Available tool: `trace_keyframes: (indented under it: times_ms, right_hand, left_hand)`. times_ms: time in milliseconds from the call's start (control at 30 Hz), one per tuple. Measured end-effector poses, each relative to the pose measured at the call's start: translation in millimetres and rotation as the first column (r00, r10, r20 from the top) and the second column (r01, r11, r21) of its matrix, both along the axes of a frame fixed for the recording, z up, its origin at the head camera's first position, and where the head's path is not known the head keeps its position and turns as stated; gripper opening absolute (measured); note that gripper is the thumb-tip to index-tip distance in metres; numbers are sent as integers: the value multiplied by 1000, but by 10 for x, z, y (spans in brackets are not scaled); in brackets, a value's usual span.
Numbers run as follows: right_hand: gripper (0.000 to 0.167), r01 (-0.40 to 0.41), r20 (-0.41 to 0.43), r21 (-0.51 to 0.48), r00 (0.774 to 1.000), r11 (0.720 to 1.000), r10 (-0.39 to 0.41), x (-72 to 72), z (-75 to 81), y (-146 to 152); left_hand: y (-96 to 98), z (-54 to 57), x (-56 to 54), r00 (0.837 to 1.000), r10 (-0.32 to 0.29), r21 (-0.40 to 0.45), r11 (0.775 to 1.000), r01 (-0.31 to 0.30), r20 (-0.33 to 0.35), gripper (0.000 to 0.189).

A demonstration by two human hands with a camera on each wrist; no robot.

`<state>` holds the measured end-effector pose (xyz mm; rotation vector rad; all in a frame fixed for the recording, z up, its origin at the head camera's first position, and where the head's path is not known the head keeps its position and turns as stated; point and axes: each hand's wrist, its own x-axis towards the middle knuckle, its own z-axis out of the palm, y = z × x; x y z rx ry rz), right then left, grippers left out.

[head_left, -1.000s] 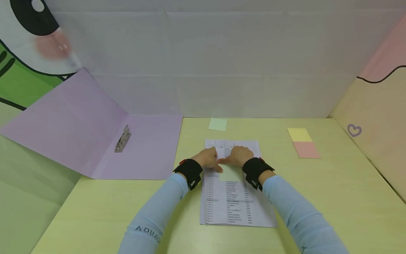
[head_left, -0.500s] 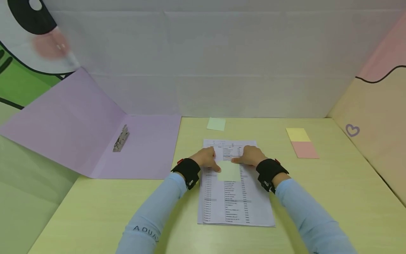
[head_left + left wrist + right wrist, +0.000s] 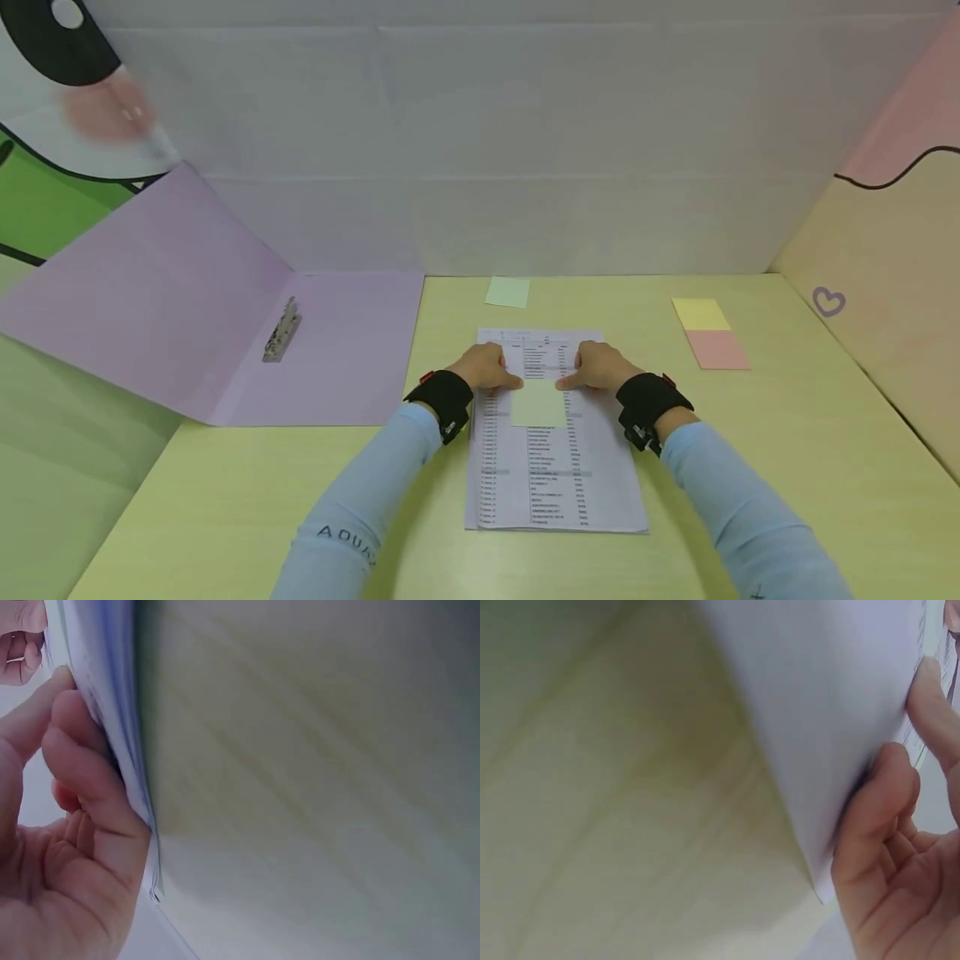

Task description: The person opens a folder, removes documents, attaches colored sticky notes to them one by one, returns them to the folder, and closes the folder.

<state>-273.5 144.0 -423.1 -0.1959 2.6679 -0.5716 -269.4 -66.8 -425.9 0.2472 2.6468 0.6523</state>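
A printed paper stack (image 3: 558, 492) lies on the table with a pale yellow-green sticky note (image 3: 538, 407) flat on its upper half. My left hand (image 3: 486, 367) rests on the stack's left side, its thumb at the note's upper left corner. Opposite it, my right hand (image 3: 597, 367) has its thumb by the upper right corner. Both wrist views show the fingers curled beside the straightened thumbs: the left hand (image 3: 82, 817) against the paper's edge (image 3: 127, 742), the right hand (image 3: 900, 847) against the sheets (image 3: 817, 735). Neither hand has anything inside its curled fingers.
On the left stands an open purple folder (image 3: 341, 358) with a metal clip (image 3: 282, 331) at its spine. A pale green sticky note (image 3: 507, 292) lies behind the papers. To the right are a yellow note (image 3: 701, 314) and a pink note (image 3: 717, 349). Printed fabric walls surround the table.
My right hand has slid right, its thumb crossing from the note's top left to its top right corner. The left thumb has shifted slightly upward along the note. The papers stay in place.
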Motion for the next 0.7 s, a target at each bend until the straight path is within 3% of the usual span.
trace_keyframes:
  times_ms: [267, 467, 700]
  right_hand:
    - [58, -23, 30, 48, 999, 999, 22, 23, -5, -13]
    - [71, 46, 40, 97, 998, 994, -50, 75, -45, -134]
    - [83, 76, -52, 166, 996, 983, -68, 102, -44, -263]
  left_hand:
    - [16, -20, -19, 999, -2, -30, 1000, 3, 33, 44]
    - [89, 8, 16, 999, 8, -88, 996, -4, 46, 49]
    - [121, -69, -41, 1000, 9, -115, 993, -11, -17, 65]
